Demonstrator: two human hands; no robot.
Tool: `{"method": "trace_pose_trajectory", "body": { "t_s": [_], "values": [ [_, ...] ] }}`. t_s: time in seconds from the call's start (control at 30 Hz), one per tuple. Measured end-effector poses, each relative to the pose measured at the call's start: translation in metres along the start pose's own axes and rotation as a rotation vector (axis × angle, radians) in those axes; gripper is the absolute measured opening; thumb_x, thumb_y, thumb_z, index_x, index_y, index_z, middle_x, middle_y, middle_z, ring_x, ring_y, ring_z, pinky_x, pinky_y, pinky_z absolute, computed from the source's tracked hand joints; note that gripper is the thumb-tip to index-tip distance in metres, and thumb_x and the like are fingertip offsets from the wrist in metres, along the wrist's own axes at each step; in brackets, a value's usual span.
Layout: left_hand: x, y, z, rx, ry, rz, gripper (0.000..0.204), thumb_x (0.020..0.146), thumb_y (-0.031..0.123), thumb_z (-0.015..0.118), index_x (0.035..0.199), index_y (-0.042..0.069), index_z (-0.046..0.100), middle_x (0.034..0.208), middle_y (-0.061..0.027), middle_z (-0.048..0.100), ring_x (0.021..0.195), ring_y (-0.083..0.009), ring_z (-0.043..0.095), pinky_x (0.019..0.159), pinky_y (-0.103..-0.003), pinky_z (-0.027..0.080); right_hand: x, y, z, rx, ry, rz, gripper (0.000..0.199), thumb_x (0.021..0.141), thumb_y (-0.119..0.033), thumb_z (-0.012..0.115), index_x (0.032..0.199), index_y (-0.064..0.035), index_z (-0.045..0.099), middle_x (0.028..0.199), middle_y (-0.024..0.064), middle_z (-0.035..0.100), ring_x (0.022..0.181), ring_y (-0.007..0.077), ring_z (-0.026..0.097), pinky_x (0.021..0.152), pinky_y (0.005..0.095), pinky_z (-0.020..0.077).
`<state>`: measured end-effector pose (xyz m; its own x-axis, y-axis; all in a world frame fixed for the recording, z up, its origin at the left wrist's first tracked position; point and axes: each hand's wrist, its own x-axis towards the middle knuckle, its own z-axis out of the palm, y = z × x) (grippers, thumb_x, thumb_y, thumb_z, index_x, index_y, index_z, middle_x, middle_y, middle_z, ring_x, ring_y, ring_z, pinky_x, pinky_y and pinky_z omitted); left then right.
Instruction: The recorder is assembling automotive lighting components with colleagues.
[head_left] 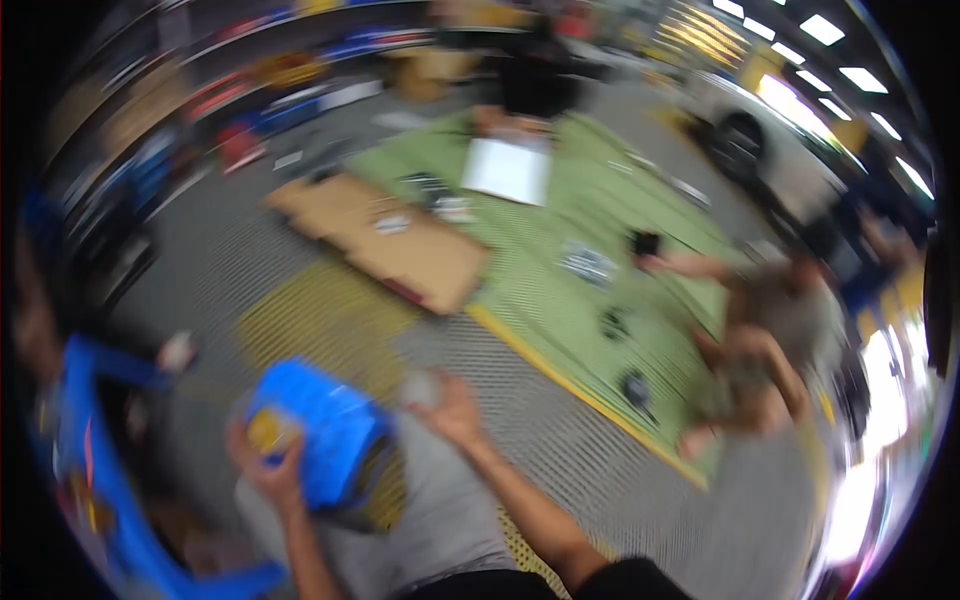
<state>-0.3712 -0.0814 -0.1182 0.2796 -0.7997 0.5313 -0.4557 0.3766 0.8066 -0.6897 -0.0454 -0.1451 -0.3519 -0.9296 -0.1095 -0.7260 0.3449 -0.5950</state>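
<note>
Yellow piece (266, 431) between left fingers (289, 468)

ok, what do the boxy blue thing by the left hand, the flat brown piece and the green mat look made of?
Boxy blue thing: probably plastic, fairly smooth; even, saturated colour, though blur leaves it open.
Flat brown piece: likely cardboard, matte; plain tan face, notched edge.
Green mat: woven plastic or fabric, can't tell which; fine lines across it.

Blur hides what the grey object (419, 388) in the right hand (456, 412) is, and smears the shelf goods (289, 69) beyond telling.
</note>
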Motion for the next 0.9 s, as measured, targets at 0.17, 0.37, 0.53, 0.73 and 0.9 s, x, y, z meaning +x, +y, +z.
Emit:
{"method": "trace_pose_trajectory", "body": {
  "t_s": [0.17,0.37,0.53,0.73,0.9],
  "values": [
    [-0.007,0.029,0.007,-0.037,0.078,-0.136,0.087,0.066,0.028,0.094,0.137,0.003,0.05,0.134,-0.0142,0.055,0.128,-0.0304,0.05,0.112,-0.041,0.038,-0.001,0.014,0.004,0.129,0.03,-0.094,0.086,0.084,-0.042,0.077,0.15,0.0009,0.041,0.151,0.0244,0.044,0.143,0.0381,0.038,0.12,0.0451,0.0268],
    [0.014,0.068,-0.028,0.091,0.144,-0.156,0.086,0.069,0.027,0.092,0.138,0.003,0.047,0.128,-0.014,0.058,0.124,-0.0284,0.054,0.109,-0.041,0.041,0.009,0.003,0.006,0.119,-0.051,-0.079,0.084,0.089,-0.043,0.072,0.151,0.002,0.038,0.154,0.0257,0.039,0.144,0.0399,0.035,0.121,0.0468,0.0249],
    [0.05,0.1,-0.091,-0.037,0.273,-0.135,0.087,0.069,0.027,0.092,0.138,0.001,0.047,0.129,-0.0138,0.057,0.124,-0.0253,0.056,0.107,-0.039,0.044,0.011,-0.005,0.002,0.094,-0.044,-0.097,0.079,0.092,-0.042,0.07,0.152,0.0,0.039,0.154,0.0254,0.04,0.142,0.0412,0.036,0.119,0.0475,0.0271],
    [0.053,0.159,-0.185,0.174,0.338,-0.003,0.095,0.066,0.026,0.093,0.142,-0.001,0.043,0.133,-0.0138,0.056,0.127,-0.0235,0.054,0.111,-0.038,0.041,0.017,0.004,0.022,-0.12,0.041,-0.193,0.075,0.091,-0.042,0.071,0.148,-0.0008,0.045,0.15,0.0251,0.046,0.135,0.042,0.044,0.114,0.0482,0.0341],
    [0.003,0.215,-0.236,0.194,0.404,-0.059,0.086,0.067,0.029,0.092,0.137,0.001,0.049,0.127,-0.0127,0.058,0.122,-0.0251,0.057,0.107,-0.039,0.044,0.019,0.017,0.017,-0.328,0.078,-0.235,0.082,0.089,-0.059,0.067,0.15,-0.0089,0.047,0.15,0.0234,0.047,0.13,0.0444,0.049,0.109,0.0513,0.0411]
  ]
}}
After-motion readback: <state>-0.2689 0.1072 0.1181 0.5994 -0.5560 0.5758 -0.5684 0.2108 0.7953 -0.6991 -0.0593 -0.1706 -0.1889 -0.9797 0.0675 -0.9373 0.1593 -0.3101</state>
